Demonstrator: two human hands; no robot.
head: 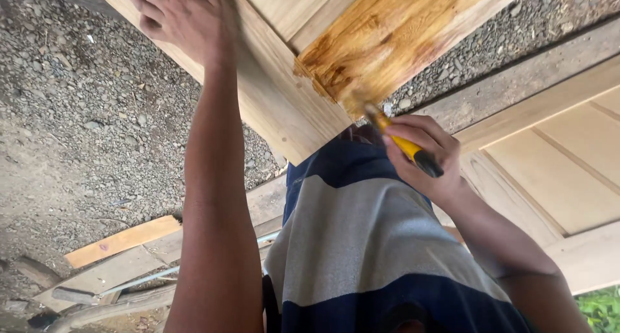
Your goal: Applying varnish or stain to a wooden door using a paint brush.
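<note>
One wooden door frame piece (pixel 284 81) runs from 11 o'clock toward centre; its panel at 1 o'clock carries a wet amber varnish patch (pixel 387 29), rest bare pale wood. R hand (pixel 423 158) fingers pressed together round one yellow-handled paintbrush (pixel 403 142), bristles touching the varnish edge near centre. L hand (pixel 184 16) at 11 o'clock lies on the bare wood, fingers curled over its edge; can't tell how hard it grips. L forearm and the striped navy/grey shirt (pixel 368 242) block much of the lower view. Around: gravel ground (pixel 77 113) at 9 o'clock, two loose planks (pixel 123 239) at 7 o'clock, second unfinished panelled door (pixel 562 165) at 3 o'clock, touching nothing held.
</note>
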